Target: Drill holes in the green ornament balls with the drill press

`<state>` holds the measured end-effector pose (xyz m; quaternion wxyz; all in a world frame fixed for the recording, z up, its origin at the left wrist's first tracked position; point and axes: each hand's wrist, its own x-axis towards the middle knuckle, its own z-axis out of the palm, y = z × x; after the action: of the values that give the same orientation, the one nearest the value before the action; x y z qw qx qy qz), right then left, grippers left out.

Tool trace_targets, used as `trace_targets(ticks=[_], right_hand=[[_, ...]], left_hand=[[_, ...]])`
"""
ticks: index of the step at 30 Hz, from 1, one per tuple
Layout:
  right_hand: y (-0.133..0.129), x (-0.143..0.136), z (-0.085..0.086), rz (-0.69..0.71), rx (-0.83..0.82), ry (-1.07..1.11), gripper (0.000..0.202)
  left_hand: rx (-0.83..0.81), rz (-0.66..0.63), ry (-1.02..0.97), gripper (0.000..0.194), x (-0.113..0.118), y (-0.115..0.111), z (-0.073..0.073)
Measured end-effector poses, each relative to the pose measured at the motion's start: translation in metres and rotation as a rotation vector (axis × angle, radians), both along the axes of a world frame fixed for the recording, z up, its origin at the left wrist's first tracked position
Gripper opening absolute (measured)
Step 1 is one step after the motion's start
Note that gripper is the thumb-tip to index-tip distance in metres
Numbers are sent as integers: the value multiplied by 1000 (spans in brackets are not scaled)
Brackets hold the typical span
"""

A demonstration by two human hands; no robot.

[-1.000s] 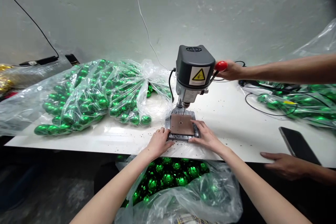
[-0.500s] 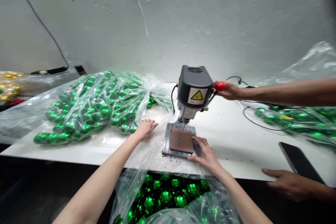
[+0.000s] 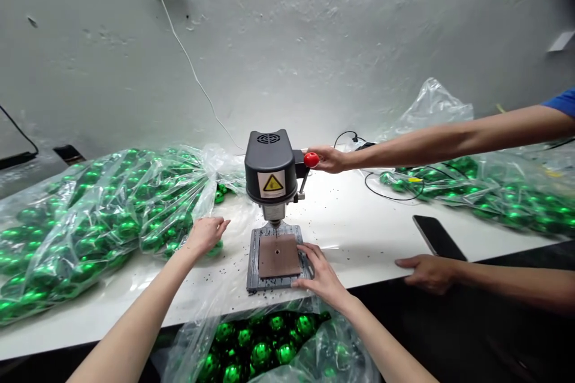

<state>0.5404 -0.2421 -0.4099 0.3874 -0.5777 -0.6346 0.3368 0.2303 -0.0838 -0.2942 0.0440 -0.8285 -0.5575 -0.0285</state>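
A small black bench drill press (image 3: 270, 161) with a yellow warning label stands on the table. On its metal base (image 3: 252, 272) lies a square brown block (image 3: 269, 263) with a small hole in its top. My right hand (image 3: 324, 275) rests against the block's right side, fingers and thumb spread. My left hand (image 3: 207, 234) is off to the left of the press, fingers apart, beside a clear plastic bag of shiny green balls (image 3: 171, 203). Some green balls show just under that hand. Another open bag of green balls (image 3: 260, 354) lies below the table edge, between my forearms.
Another person's hand (image 3: 330, 158) is at the press's red-knobbed lever (image 3: 311, 160). That person's other hand (image 3: 431, 272) is at the table edge by a phone (image 3: 438, 236). More bagged green balls (image 3: 507, 200) and a black cable lie at right. Dark crumbs dot the white tabletop (image 3: 354, 233).
My view has turned right, so everything sits further left. My left hand has drawn closer to the bagged green balls. My right hand stays at the block, the other person's hand at the lever.
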Motion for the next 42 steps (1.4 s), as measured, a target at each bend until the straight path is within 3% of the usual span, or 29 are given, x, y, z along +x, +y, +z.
trace_targets(ticks=[4,7,12,15,19,23,26,28,31,35,38,42], right_hand=[[-7,-2,-3,-63,80,73,73],[-13,2,-7,-198,145,151,53],[-28,29,-19,-386,118,187,43],[-39,40,-21,-379,74,158,43],[-55,36,-12,-307,41,56,42],[-71,23,-5,-247,54,-110,46],[-81,21,-9,-222,81,-343,55],[-86,21,-14,-188,110,-540,52],[-97,21,-22,-135,126,-708,42],[-115,19,-30,15,73,-748,49],[-120,27,-33,120,-37,-809,27],[-107,53,-20,-37,-68,-856,27]], left_hand=[[230,-137,-87,29,0,-16,2],[246,-202,-247,30,2,-49,2],[64,-249,-359,30,7,-132,-1],[-127,-282,-323,27,8,-175,-3],[-260,-291,-260,26,6,-214,-16],[-215,-291,-177,26,1,-233,-48],[-140,-272,-127,23,-8,-234,-72],[-99,-236,-129,24,-16,-230,-78],[-96,-202,-155,27,-23,-227,-72],[-291,-322,-258,34,-14,-245,-53],[-573,-385,-353,31,-5,-267,-49],[-988,-219,-475,33,-13,-283,-51]])
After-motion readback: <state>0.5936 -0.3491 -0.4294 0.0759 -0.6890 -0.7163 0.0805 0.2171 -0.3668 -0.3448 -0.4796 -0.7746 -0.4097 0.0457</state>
